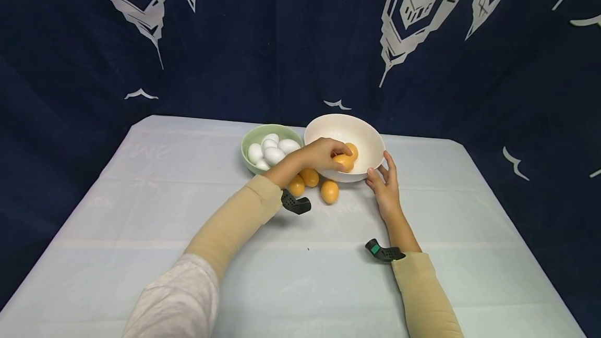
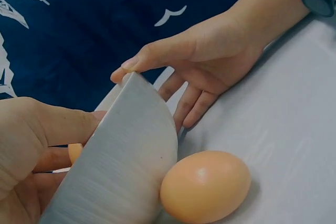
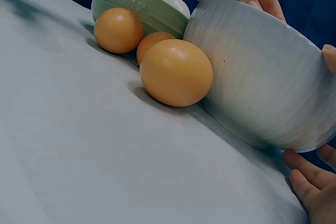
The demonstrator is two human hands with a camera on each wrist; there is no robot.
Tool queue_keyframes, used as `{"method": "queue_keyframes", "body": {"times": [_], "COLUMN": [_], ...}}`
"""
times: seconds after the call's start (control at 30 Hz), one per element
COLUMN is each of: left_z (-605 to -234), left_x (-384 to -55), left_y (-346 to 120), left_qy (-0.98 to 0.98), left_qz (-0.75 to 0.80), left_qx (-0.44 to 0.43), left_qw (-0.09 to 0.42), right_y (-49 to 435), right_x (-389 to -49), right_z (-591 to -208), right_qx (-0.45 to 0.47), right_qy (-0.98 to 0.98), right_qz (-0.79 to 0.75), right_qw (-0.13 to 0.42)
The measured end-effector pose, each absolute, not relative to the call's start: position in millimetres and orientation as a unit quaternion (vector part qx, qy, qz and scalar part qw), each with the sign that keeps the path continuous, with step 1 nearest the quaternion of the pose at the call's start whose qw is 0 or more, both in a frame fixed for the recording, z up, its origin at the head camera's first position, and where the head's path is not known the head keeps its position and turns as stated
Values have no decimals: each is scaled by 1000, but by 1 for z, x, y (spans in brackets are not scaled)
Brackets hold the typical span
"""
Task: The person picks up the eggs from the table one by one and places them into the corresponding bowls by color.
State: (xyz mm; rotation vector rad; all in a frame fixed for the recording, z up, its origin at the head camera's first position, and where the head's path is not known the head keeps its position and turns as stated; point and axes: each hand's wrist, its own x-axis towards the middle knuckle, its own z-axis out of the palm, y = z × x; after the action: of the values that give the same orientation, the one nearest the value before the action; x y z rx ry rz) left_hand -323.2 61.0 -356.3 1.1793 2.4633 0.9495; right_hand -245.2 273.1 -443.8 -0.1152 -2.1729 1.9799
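Reaching over the near rim of a white bowl [image 1: 328,125], my left hand [image 1: 321,154] holds a brown egg [image 1: 344,163] between thumb and fingers inside it. Another brown egg [image 1: 352,150] lies just behind in the bowl. My right hand [image 1: 386,186] grips the bowl's right side, the thumb at the rim and the other fingers around the outer wall. Outside, close to the bowl's near wall, a brown egg [image 3: 176,73] rests on the table. Only a sliver of the held egg [image 2: 75,153] shows in the left wrist view.
Left of the white bowl stands a green bowl [image 1: 245,153] with several white eggs [image 1: 274,156]. Two brown eggs [image 1: 296,185] lie in front of it, partly behind the left wrist. A pale cloth covers the table [image 1: 141,213]; a dark blue curtain [image 1: 263,40] hangs behind.
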Motion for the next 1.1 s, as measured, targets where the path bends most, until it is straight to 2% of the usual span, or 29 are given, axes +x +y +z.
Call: {"method": "queue_keyframes", "body": {"times": [0.23, 0.43, 1.1], "left_z": [-355, -355, -354], "left_x": [-330, -335, -339], "left_y": [65, 69, 78], "left_qy": [841, 848, 872], "left_qz": [316, 299, 227], "left_qx": [399, 383, 362], "left_qw": [185, 212, 241], "right_y": [273, 272, 272], "right_x": [-245, -245, -245], "right_z": [-444, -444, -444], "right_qx": [-40, -41, -36], "right_qy": [-734, -732, -733], "right_qz": [671, 673, 672], "right_qw": [97, 96, 102]}}
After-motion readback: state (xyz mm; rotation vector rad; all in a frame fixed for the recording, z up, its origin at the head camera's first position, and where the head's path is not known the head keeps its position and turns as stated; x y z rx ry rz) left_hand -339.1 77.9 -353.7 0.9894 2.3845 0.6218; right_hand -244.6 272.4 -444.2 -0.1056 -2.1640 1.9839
